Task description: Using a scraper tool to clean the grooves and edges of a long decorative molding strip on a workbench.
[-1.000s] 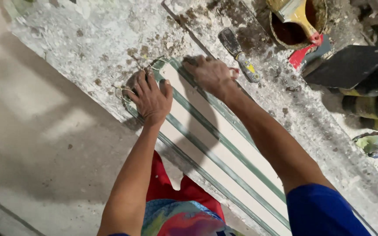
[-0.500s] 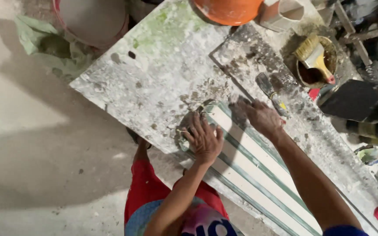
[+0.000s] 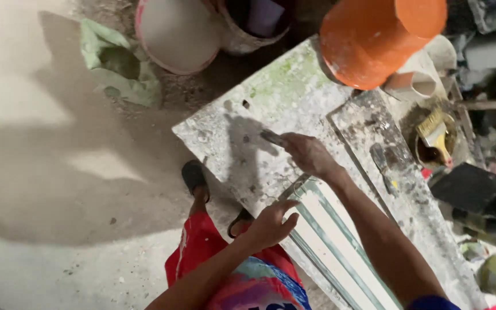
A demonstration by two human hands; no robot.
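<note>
A green rag is lying crumpled on the floor at far left, near a pink tub. The left hand is resting with curled fingers on the near end of the long white moulding with green stripes, which is lying on the dusty board. The right hand is closing around a small grey tool above the board. An orange bucket is standing behind; a yellow brush is sitting in a can at right.
</note>
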